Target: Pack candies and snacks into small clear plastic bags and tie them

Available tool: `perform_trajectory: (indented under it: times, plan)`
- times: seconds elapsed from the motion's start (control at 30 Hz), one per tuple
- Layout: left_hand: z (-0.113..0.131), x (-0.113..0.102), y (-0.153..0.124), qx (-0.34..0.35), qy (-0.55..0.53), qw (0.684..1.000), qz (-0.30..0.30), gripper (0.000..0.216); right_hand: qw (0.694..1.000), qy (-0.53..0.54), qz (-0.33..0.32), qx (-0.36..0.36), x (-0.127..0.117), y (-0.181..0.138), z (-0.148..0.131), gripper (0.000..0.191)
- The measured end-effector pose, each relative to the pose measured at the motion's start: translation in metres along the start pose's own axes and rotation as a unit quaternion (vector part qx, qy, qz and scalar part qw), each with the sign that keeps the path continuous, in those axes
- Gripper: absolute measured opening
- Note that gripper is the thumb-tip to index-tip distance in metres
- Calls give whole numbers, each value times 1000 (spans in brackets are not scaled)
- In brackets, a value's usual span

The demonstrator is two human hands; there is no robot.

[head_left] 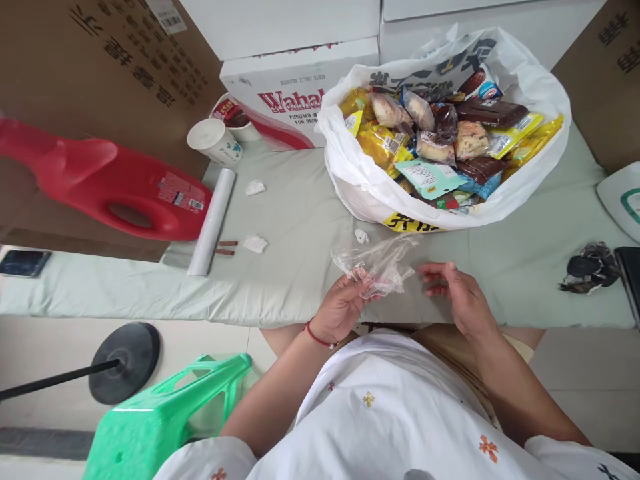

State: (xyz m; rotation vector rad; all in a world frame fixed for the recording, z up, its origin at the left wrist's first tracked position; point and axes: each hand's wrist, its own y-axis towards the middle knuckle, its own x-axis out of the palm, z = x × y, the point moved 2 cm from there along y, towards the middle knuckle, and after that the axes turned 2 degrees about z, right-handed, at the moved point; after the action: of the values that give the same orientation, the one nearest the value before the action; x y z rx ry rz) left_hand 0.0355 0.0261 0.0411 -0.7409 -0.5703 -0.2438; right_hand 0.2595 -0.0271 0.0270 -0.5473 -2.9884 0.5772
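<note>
A thin clear plastic bag (393,267) is pinched in the fingers of my left hand (345,303), just above the table's front edge. Its crumpled film spreads up and to the right, and I can see through it. My right hand (463,297) hovers to the right of the bag, apart from it, fingers bent and parted, holding nothing. Beyond the bag lies a small white crumpled piece (361,236). Behind that stands a large white plastic bag (345,180), its mouth wide, filled with wrapped snacks (430,147) in yellow, brown and blue packets.
Left on the green tablecloth (285,200) are a white roll (213,223), two brown sticks (227,248), small white packets (256,244) and a paper cup (215,141). A red jug (115,187) lies beyond. Keys (590,268) sit right; a green stool (165,413) stands below left.
</note>
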Motion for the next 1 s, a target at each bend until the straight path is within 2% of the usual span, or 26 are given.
perform_trajectory:
  times: [0.07, 0.13, 0.2, 0.27, 0.33, 0.4, 0.5, 0.57, 0.63, 0.77, 0.83, 0.9, 1.0]
  plan:
    - [-3, 1, -1, -1, 28, 1000, -10, 31, 997, 10, -76, 28, 6, 0, -4, 68]
    - [-7, 0, -1, 11, 70, 997, -17, 35, 985, 44, -156, 58, 18, 4, -7, 61]
    - [-10, -1, 1, 38, 111, 993, -7, 38, 977, 91, -180, 73, 32, 10, -8, 51]
    - [-10, -4, 4, 76, 106, 991, 42, 42, 977, 140, -144, 78, 44, 15, -6, 44]
    - [-8, -5, 8, 109, 51, 985, 120, 45, 977, 173, -97, 78, 52, 15, 1, 41]
    - [-5, -4, 15, 137, 12, 973, 187, 46, 979, 175, -82, 65, 58, 9, 9, 38]
    - [-2, -1, 26, 189, 46, 953, 231, 41, 987, 141, -73, 26, 60, -3, 17, 35]
    - [-2, -2, 31, 205, 94, 944, 242, 39, 990, 128, -50, 10, 56, -8, 17, 34]
    - [-3, -6, 33, 183, 162, 941, 232, 38, 990, 141, -19, 11, 48, -9, 15, 35]
    - [-7, -13, 26, 119, 293, 936, 154, 44, 987, 157, 28, 26, 27, -2, 7, 41]
    - [-7, -16, 21, 110, 310, 934, 138, 46, 994, 97, 47, 13, 16, 2, 6, 41]
    - [-7, -20, 18, 103, 312, 933, 144, 47, 998, -11, 55, -22, 5, 3, 7, 39]
    - [-3, -31, 14, 93, 345, 918, 171, 42, 976, -193, 54, -78, -7, 1, 10, 37]
